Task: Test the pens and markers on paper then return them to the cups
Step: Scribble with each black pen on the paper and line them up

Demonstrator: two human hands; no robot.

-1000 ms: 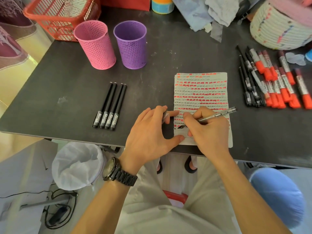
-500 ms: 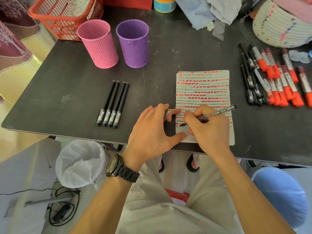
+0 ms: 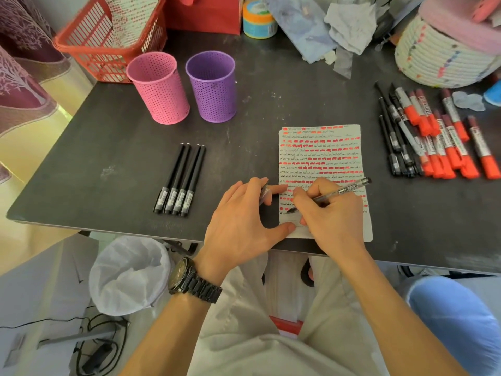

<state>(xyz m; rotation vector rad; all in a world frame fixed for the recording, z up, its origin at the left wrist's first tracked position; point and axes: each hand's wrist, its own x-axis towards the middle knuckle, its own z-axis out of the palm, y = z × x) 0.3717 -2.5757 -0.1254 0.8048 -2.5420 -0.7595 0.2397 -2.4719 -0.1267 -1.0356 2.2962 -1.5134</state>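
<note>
My right hand grips a clear-barrelled black pen, its tip touching the lower left of the paper, which is covered in rows of red and black marks. My left hand presses the sheet's left edge with thumb and forefinger and holds the pen cap between its fingers. Several capped black pens lie side by side left of the paper. More black pens and red markers lie at the right. An empty pink cup and purple cup stand at the back left.
The dark table has its front edge just under my hands. A red basket stands at the back left, a woven white basket at the back right, cloths and a small tub between them. A white-lined bin sits below the table.
The pen tip has shifted slightly along the lower lines of the paper while my left hand stays on the sheet's edge. The view has tilted a little.
</note>
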